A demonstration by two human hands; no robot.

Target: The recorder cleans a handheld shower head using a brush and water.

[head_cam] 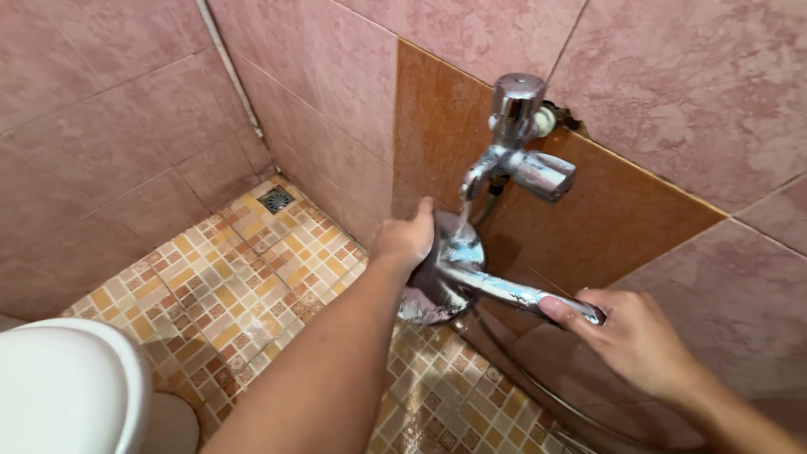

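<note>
Your right hand (pixel 635 336) clamped ladle handle (pixel 513 294), axis running left to bowl (pixel 445 273); left hand (pixel 405 240) clamped on bowl rim under tap (pixel 517 147).

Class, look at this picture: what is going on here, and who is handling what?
A person is holding a metal ladle under a running wall tap in a tiled bathroom. The right hand has its grip on the handle, while the left hand rests on the bowl's rim. Water falls into the bowl. A toilet sits at lower left, and a floor drain lies in the corner.
</note>
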